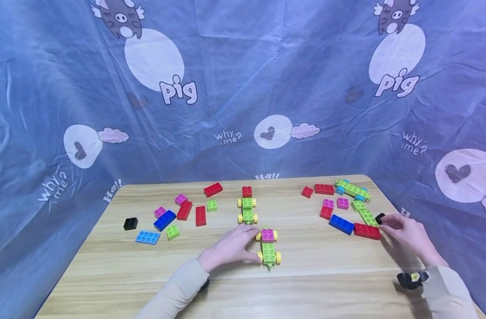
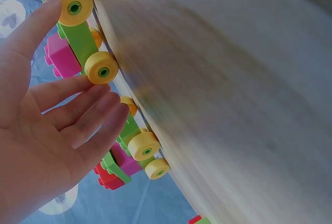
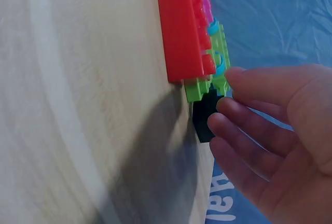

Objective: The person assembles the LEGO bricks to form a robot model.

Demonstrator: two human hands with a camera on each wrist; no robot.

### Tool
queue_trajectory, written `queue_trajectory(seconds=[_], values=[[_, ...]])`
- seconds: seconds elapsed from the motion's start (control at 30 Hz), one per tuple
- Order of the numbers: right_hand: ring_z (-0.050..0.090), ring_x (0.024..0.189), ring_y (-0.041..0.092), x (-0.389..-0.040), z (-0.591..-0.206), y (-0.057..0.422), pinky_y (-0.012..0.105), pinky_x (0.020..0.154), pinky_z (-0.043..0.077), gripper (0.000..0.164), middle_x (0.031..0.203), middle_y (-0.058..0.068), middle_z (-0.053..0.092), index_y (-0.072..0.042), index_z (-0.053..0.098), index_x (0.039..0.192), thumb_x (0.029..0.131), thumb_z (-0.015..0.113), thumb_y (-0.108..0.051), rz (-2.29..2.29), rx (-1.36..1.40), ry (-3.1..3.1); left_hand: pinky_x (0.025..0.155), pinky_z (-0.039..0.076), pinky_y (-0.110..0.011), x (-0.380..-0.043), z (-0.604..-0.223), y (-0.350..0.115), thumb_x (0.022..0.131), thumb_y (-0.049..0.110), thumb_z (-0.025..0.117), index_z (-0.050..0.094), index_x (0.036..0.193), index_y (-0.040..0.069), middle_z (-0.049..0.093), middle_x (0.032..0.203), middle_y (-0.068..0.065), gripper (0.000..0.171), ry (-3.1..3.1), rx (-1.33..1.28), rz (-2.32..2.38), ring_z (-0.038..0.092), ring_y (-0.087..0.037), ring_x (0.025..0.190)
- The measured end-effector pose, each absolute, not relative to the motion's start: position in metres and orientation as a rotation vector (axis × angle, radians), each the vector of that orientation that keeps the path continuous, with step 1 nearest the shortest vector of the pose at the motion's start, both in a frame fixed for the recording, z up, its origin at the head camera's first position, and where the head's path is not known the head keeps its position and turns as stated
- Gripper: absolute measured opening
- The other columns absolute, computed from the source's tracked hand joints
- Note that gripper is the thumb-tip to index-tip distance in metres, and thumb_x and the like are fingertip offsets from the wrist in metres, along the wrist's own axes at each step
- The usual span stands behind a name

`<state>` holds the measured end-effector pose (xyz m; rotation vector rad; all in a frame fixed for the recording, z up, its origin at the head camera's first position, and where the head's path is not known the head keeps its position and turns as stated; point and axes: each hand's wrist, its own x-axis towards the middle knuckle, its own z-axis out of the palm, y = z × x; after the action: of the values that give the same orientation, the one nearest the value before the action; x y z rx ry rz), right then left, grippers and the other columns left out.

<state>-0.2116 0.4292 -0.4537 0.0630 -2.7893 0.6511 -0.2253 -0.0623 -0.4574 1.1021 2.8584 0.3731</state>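
A blue cloth backdrop point(image 1: 327, 57) printed with pigs hangs behind and around the wooden table point(image 1: 307, 288). Over the table reach a person's hands in pale sleeves. The left hand point(image 1: 231, 248) has its fingers loosely bent, thumb and index fingertip touching the yellow wheels of the nearer green toy car base point(image 1: 268, 253), in the middle of the table; the right hand point(image 1: 406, 232) is at the right edge, its fingers loosely bent and apart. Far right stands a green base with blue wheels point(image 1: 350, 190); a second yellow-wheeled base point(image 1: 248, 216) sits just beyond the left hand. Long blocks follow: a dark blue brick point(image 1: 341, 224) beside a red brick point(image 1: 367, 231) on the right, a light blue brick point(image 1: 148, 238) on the left. Smallest are the pink brick point(image 1: 268, 235) atop the nearer base and a black brick point(image 1: 380, 218) by the right fingertips; whether they touch it, I can't tell.
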Motion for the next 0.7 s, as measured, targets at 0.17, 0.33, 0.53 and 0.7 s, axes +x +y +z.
queue_trajectory(seconds=[0.17, 0.33, 0.53, 0.7], values=[[0.040, 0.069, -0.026, -0.2120, -0.4572, 0.4335, 0.015, 0.060, 0.034, 0.028, 0.091, 0.017, 0.072, -0.007, 0.068, 0.097, 0.081, 0.072, -0.028, 0.632, 0.030, -2.781, 0.108, 0.040, -0.041, -0.2257, -0.4577, -0.0625, 0.072, 0.060, 0.068, 0.043, 0.140, 0.011, 0.046, 0.143, -0.006, 0.088, 2.860, 1.109, 0.375, 0.045, -0.022, 0.131], [0.038, 0.072, -0.027, -0.2110, -0.4596, 0.4377, 0.017, 0.061, 0.032, 0.027, 0.091, 0.017, 0.071, -0.007, 0.069, 0.095, 0.080, 0.073, -0.029, 0.619, 0.008, -2.776, 0.108, 0.041, -0.041, -0.2258, -0.4580, -0.0628, 0.072, 0.061, 0.067, 0.043, 0.140, 0.012, 0.047, 0.143, -0.006, 0.087, 2.861, 1.110, 0.375, 0.045, -0.022, 0.131], [0.041, 0.069, -0.025, -0.2119, -0.4585, 0.4380, 0.011, 0.059, 0.035, 0.027, 0.089, 0.019, 0.071, -0.004, 0.068, 0.096, 0.082, 0.071, -0.026, 0.650, 0.044, -2.802, 0.109, 0.040, -0.041, -0.2265, -0.4583, -0.0631, 0.072, 0.061, 0.067, 0.042, 0.140, 0.011, 0.046, 0.143, -0.006, 0.088, 2.857, 1.111, 0.379, 0.044, -0.023, 0.132], [0.042, 0.067, -0.025, -0.2151, -0.4569, 0.4388, 0.009, 0.058, 0.036, 0.031, 0.092, 0.022, 0.070, 0.000, 0.067, 0.100, 0.083, 0.070, -0.025, 0.659, 0.066, -2.820, 0.109, 0.039, -0.041, -0.2272, -0.4598, -0.0624, 0.071, 0.062, 0.066, 0.042, 0.140, 0.011, 0.046, 0.144, -0.005, 0.089, 2.856, 1.104, 0.371, 0.044, -0.022, 0.132]])
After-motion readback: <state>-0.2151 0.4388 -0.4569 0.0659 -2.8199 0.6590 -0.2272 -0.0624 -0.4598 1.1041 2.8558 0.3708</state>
